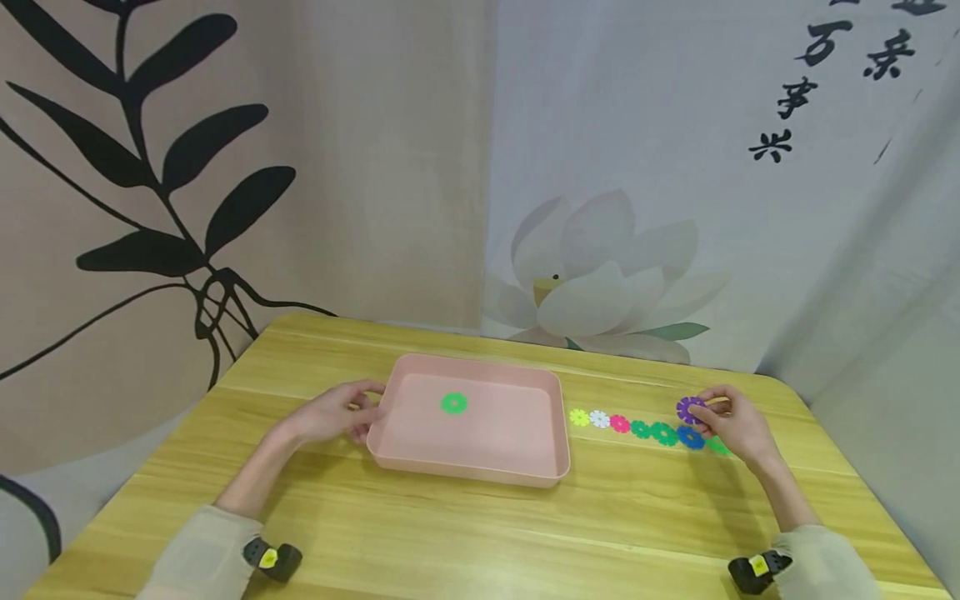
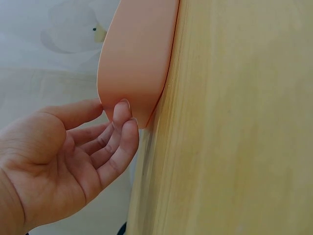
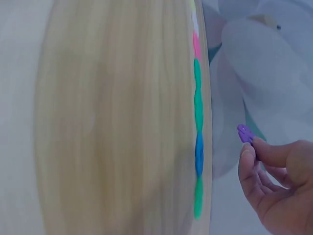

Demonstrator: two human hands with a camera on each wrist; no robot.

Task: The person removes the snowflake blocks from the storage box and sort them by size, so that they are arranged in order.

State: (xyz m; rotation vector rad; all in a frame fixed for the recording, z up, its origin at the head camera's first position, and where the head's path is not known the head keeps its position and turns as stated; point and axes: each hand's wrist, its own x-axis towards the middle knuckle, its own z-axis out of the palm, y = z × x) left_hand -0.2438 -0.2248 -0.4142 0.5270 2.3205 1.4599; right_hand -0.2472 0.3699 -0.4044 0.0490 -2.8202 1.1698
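Observation:
Between the thumb and fingers of my right hand [image 1: 737,423] is a purple notched disc [image 1: 689,410], pinched above the table. Below it runs a row of flat notched discs: yellow, white, pink, several greens and a blue disc [image 1: 691,437]. The right wrist view shows that row edge-on, with the purple disc [image 3: 246,134] raised off the table. My left hand [image 1: 335,412] is at the left end of a pink tray [image 1: 480,475]. In the left wrist view its thumb and bent fingertips touch the tray's end wall [image 2: 132,63]. A green ring-like disc [image 1: 453,403] lies inside the tray.
Everything lies on a wooden table [image 1: 465,533]. Behind it hangs a curtain [image 1: 390,167] printed with leaves, a lotus and characters. Another stretch of curtain [image 1: 900,317] borders the table's right side.

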